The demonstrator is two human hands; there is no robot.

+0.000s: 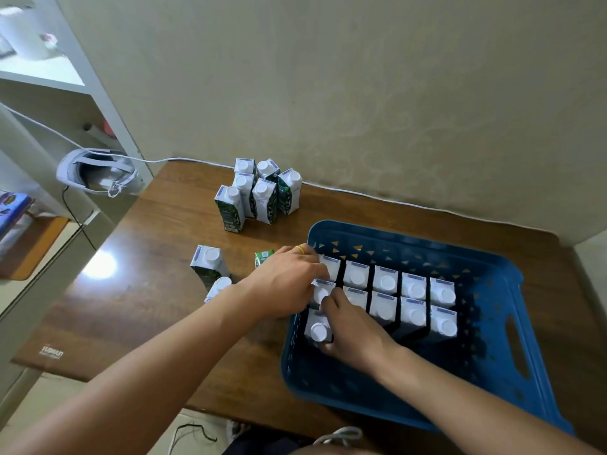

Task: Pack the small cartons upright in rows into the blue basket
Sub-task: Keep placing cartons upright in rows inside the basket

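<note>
The blue basket [486,254] stands on the right of the wooden table. Two rows of upright white-capped cartons [384,284] fill its far part. One more carton [318,330] stands upright at the near left, starting a third row, and my right hand [353,330] grips it with thumb and fingers around its sides. My left hand [287,280] reaches over the basket's left rim and rests against the leftmost cartons of the two rows. Whether its fingers curl round one is hidden.
Several loose cartons [259,195] stand in a cluster at the back of the table [147,290]. Three more [210,267] stand left of the basket, near my left wrist. A white headset [95,172] and a cable lie at the table's far left corner.
</note>
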